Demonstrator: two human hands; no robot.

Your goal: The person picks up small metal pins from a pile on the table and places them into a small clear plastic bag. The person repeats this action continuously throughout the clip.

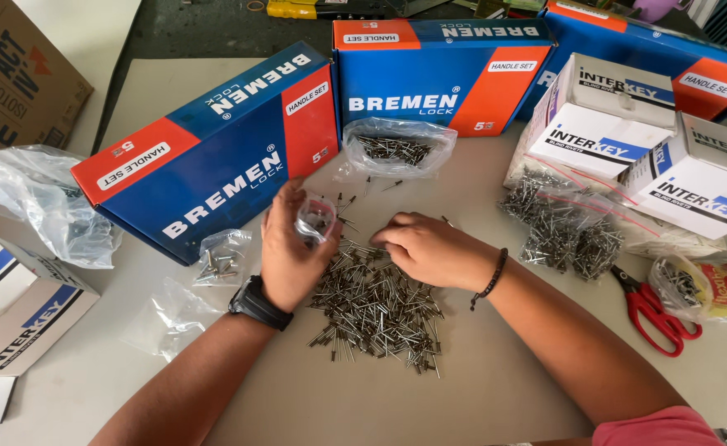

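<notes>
Everywhere on the pale table (495,388), loose rivets (376,306) between blue boxes (215,157).

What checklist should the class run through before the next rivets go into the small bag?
1. Left hand holds the small bag up: ok.
2. Bag mouth open: cannot tell.
3. Right hand on the rivet pile: ok.
4. Rivets pinched in its fingers: cannot tell.
5. Pile within reach of both hands: ok.
6. Scissors clear of the hands: ok.
</notes>
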